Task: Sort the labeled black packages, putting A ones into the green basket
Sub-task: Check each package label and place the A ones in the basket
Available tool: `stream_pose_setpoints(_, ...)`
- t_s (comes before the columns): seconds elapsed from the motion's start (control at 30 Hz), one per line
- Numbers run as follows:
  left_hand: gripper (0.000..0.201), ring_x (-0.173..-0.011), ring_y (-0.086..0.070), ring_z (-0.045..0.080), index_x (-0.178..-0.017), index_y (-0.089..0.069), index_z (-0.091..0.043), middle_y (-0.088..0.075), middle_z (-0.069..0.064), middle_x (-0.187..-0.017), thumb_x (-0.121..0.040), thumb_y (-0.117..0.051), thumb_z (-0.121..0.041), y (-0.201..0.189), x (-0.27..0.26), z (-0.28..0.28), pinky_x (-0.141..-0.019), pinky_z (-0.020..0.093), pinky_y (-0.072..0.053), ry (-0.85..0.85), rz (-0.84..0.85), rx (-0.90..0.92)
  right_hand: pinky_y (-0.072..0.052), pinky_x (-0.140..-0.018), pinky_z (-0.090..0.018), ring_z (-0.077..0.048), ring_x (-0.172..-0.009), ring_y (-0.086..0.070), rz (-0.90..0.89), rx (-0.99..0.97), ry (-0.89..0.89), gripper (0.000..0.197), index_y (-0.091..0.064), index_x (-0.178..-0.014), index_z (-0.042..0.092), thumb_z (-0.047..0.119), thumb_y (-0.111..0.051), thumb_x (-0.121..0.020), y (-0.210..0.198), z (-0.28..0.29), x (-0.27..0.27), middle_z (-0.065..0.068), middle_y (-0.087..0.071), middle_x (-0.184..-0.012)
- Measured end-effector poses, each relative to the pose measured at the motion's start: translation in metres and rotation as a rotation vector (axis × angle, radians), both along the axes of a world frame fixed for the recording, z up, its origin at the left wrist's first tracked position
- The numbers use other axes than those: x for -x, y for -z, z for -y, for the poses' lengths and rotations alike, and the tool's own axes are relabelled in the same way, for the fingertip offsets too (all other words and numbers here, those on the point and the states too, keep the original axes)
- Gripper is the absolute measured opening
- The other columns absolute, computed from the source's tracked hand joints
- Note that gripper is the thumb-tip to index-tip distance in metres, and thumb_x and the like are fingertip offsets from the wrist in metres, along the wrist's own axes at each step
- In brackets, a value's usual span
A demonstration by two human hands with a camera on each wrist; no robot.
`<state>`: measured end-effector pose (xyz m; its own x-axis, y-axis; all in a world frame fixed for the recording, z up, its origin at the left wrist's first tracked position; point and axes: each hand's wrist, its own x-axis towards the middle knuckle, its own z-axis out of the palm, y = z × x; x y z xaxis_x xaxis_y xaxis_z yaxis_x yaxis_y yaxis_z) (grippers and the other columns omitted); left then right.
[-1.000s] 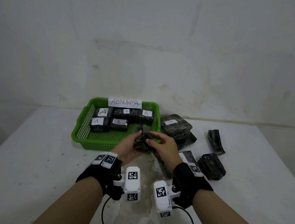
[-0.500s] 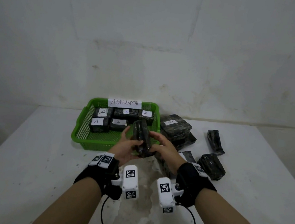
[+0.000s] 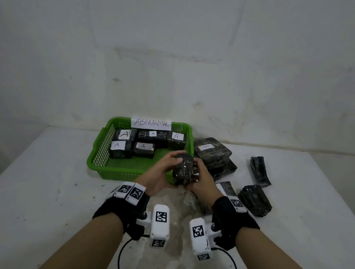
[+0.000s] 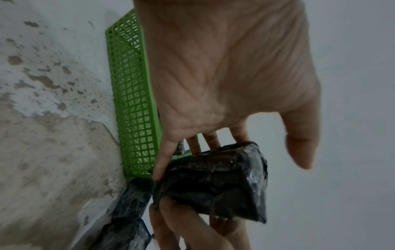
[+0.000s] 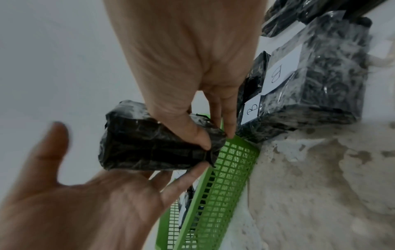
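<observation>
Both hands meet over the near right corner of the green basket (image 3: 101, 153) (image 4: 134, 110) (image 5: 224, 186). Between them is a black package (image 3: 183, 169) (image 4: 213, 186) (image 5: 149, 147) with no label showing. My right hand (image 3: 203, 181) (image 5: 181, 59) pinches one end of it between thumb and fingers. My left hand (image 3: 162, 173) (image 4: 224, 76) (image 5: 85, 203) lays its fingers along the package's far side, thumb spread away from it. Several packages marked A (image 3: 124, 134) lie in the back of the basket.
To the right of the basket is a pile of black packages (image 3: 211, 152), two of them labelled B (image 5: 275, 72). Two more black packages (image 3: 260, 171) (image 3: 255, 200) lie farther right. A sign reading ABNORMAL (image 3: 150, 123) stands on the basket's back rim. The wall is close behind.
The hands have gone on turning the package between them, from low and crumpled to tilted up on end. The left thumb now stands away from it.
</observation>
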<state>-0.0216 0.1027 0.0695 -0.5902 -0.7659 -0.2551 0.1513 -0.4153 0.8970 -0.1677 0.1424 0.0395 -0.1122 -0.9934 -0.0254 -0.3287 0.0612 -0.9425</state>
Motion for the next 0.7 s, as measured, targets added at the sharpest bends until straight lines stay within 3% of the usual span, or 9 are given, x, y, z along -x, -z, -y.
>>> stream_pose_setpoints(0.07,0.018,-0.11,-0.051,0.03,-0.106,-0.056,-0.021,-0.054,0.011,-0.12,-0.091,-0.052,-0.011,0.001,0.003,0.002,-0.084,0.048,-0.048,-0.069,0.026,0.018,-0.049,-0.09,-0.041,-0.027,-0.105,-0.057,0.004,0.016,0.007,0.07,-0.046,-0.124,0.009,-0.019,-0.066,-0.064,-0.001,0.001,-0.001,-0.008,-0.055,-0.117)
stream_pose_setpoints(0.2,0.018,-0.1,-0.055,0.026,-0.097,-0.056,-0.017,-0.056,0.01,-0.113,-0.091,-0.049,-0.001,0.0,0.003,0.004,-0.073,0.044,-0.054,-0.098,0.024,0.043,-0.048,-0.093,-0.043,-0.033,-0.112,-0.055,-0.005,0.028,-0.011,0.071,-0.046,-0.118,0.02,-0.016,-0.067,-0.061,-0.002,0.001,-0.002,-0.011,-0.053,-0.123)
stream_pose_setpoints(0.33,0.036,-0.101,-0.055,0.023,-0.11,-0.053,-0.017,-0.057,0.006,-0.112,-0.086,-0.05,0.009,-0.002,0.0,0.001,-0.078,0.044,-0.053,-0.079,-0.006,0.051,-0.047,-0.097,-0.046,-0.031,-0.115,-0.055,0.029,0.045,-0.004,0.07,-0.047,-0.12,0.021,0.007,-0.068,-0.055,-0.006,0.001,-0.007,-0.013,-0.054,-0.126)
stream_pose_setpoints(0.43,0.046,-0.102,-0.054,0.023,-0.12,-0.047,-0.017,-0.053,0.008,-0.118,-0.085,-0.05,0.013,-0.002,0.002,-0.001,-0.08,0.045,-0.052,-0.104,0.032,0.058,-0.046,-0.099,-0.039,-0.027,-0.115,-0.055,0.031,0.052,0.016,0.074,-0.048,-0.126,0.014,0.015,-0.066,-0.055,-0.009,0.001,-0.009,-0.011,-0.055,-0.125)
stream_pose_setpoints(0.57,0.026,-0.104,-0.053,0.027,-0.119,-0.047,-0.015,-0.053,0.011,-0.119,-0.093,-0.052,-0.013,-0.006,0.001,0.003,-0.078,0.054,-0.052,-0.205,0.132,-0.026,-0.05,-0.088,-0.027,-0.013,-0.103,-0.057,0.084,0.007,-0.063,0.073,-0.048,-0.128,0.025,-0.007,-0.065,-0.065,-0.013,-0.001,-0.008,0.007,-0.057,-0.111)
stream_pose_setpoints(0.63,0.031,-0.108,-0.054,0.032,-0.122,-0.048,-0.014,-0.054,0.014,-0.122,-0.094,-0.052,-0.029,-0.002,-0.002,0.008,-0.075,0.054,-0.053,-0.239,0.181,-0.113,-0.054,-0.072,-0.018,-0.015,-0.099,-0.057,0.146,-0.076,-0.052,0.07,-0.046,-0.133,0.021,-0.013,-0.061,-0.073,-0.01,-0.002,-0.006,0.002,-0.055,-0.113)
stream_pose_setpoints(0.7,0.045,-0.106,-0.057,0.035,-0.126,-0.048,-0.013,-0.056,0.017,-0.126,-0.094,-0.047,-0.044,0.003,-0.008,0.012,-0.072,0.047,-0.055,-0.246,0.181,-0.223,-0.047,-0.061,-0.01,-0.013,-0.089,-0.057,0.211,-0.112,0.052,0.048,-0.046,-0.123,0.012,-0.004,-0.064,-0.082,-0.005,-0.001,-0.006,-0.002,-0.055,-0.108)
